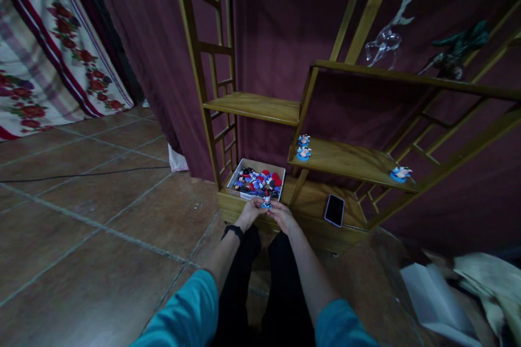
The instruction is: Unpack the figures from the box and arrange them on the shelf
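Between my left hand [251,211] and my right hand [282,213] is a small figurine [266,202] with a blue base, white body and a red part on top. The fingers of both hands are closed on its base from either side. Just beyond it, a shallow cardboard box [284,178] on the lowest board holds a jumble of red, purple, black and white small parts. Similar figurines on blue bases stand on the shelf to the right: two at its left end [303,153] and one figurine [400,174] at its right end.
A phone [334,210] lies on the low board right of the box. The wooden rack [254,105] has stepped shelves, with a clear deer ornament [386,42] and a dark green statue [458,51] higher up. A black cable [85,175] crosses the tiled floor at left.
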Demonstrator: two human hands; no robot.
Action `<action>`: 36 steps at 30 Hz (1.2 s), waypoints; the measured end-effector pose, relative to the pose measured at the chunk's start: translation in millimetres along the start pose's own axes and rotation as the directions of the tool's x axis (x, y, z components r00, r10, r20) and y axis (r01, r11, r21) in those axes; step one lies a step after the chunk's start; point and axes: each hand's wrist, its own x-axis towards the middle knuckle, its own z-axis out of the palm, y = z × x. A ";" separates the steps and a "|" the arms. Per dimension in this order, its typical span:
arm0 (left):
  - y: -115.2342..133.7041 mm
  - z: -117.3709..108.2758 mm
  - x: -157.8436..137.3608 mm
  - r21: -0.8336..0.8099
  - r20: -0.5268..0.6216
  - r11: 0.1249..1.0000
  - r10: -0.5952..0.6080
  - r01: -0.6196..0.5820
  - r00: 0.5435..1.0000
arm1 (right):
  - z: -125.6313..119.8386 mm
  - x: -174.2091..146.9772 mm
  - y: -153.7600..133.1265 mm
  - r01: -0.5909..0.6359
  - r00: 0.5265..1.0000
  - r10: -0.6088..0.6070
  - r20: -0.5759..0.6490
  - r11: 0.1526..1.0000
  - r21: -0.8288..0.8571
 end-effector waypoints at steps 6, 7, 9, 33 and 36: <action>-4.0 -1.8 4.4 0.047 0.009 0.999 0.011 -0.012 1.000 | -2.8 3.8 1.5 -0.016 1.000 0.016 -0.019 1.000 -0.006; -4.8 -2.2 5.1 0.054 0.019 0.998 0.009 -0.010 1.000 | -3.8 5.1 1.9 -0.020 0.999 0.020 -0.028 1.000 0.000; -6.4 -3.1 6.6 0.062 0.047 0.998 0.003 -0.006 0.999 | -5.9 7.5 2.8 -0.019 0.999 0.019 -0.041 1.000 0.012; -11.8 -4.0 9.4 0.042 0.082 0.999 -0.009 0.006 0.997 | -11.9 9.0 2.6 -0.011 0.998 0.012 -0.069 1.000 0.002; -13.1 -4.3 10.8 0.039 0.085 0.999 0.002 -0.005 0.996 | -10.0 6.8 1.0 0.006 0.999 -0.005 -0.038 1.000 0.003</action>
